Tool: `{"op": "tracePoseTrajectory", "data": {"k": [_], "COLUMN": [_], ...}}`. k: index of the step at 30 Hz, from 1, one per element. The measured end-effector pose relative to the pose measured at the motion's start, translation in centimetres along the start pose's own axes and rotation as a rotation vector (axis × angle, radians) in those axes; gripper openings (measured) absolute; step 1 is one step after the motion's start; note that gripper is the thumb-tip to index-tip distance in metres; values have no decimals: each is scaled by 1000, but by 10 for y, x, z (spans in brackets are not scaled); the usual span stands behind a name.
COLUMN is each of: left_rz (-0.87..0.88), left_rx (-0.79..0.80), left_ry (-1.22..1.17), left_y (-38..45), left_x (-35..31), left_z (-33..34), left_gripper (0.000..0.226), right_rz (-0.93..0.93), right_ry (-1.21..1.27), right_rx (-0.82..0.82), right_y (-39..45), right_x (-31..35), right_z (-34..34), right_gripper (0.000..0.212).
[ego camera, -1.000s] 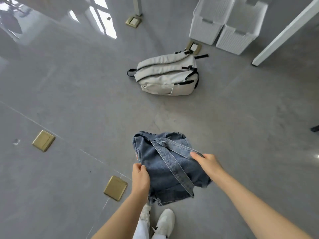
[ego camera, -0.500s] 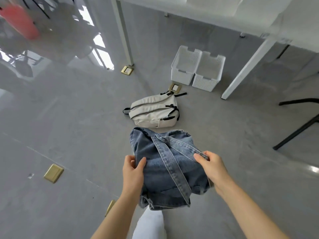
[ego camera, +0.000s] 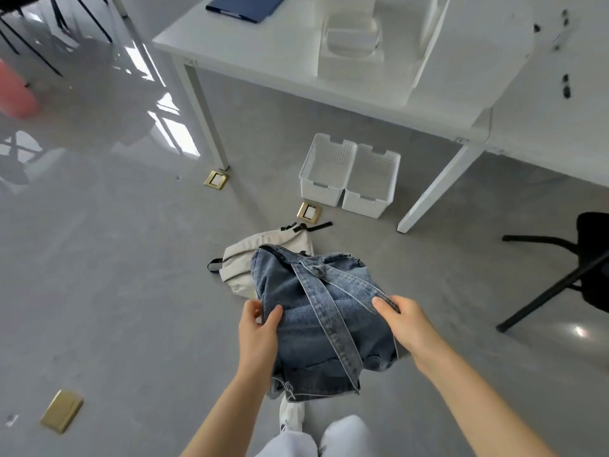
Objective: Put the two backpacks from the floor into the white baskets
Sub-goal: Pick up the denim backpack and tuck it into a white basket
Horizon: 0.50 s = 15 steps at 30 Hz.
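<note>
Both hands hold the denim backpack (ego camera: 324,319) in the air: the left hand (ego camera: 258,328) pinches its side, the right hand (ego camera: 403,324) a strap. The beige backpack (ego camera: 260,255) lies on the floor short of the two white baskets (ego camera: 349,174). The floppy denim may catch a basket rim and tip it.

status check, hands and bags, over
Left hand and right hand both gripping denim backpack, off floor. Beige backpack on floor, between you and empty white baskets.

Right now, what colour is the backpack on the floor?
Beige, with black straps; the floor backpack shows in the head view, partly behind the denim one.
</note>
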State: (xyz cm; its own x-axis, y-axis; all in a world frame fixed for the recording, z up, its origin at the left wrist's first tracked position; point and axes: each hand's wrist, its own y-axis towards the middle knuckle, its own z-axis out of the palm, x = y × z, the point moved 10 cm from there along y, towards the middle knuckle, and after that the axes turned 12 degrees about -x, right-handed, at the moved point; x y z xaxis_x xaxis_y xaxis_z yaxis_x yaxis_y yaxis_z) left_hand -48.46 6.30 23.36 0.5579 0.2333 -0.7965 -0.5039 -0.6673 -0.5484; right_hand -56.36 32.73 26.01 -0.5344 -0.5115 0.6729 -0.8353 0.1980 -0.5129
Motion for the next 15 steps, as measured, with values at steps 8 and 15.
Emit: {"op": "tracePoseTrajectory", "data": {"k": [8, 15], "left_rz": [-69, -292], "left_rx": [-50, -211], "left_ry": [-63, -287], "left_y": [47, 92], "left_x": [-52, -71], "left_z": [112, 192], "left_gripper": [19, 17], "right_rz": [27, 60], "right_ry": [-37, -104], "right_rx": [42, 137], "right_y": [137, 253], "right_x": [47, 100], "right_z": [-38, -43], "right_gripper": [29, 22]}}
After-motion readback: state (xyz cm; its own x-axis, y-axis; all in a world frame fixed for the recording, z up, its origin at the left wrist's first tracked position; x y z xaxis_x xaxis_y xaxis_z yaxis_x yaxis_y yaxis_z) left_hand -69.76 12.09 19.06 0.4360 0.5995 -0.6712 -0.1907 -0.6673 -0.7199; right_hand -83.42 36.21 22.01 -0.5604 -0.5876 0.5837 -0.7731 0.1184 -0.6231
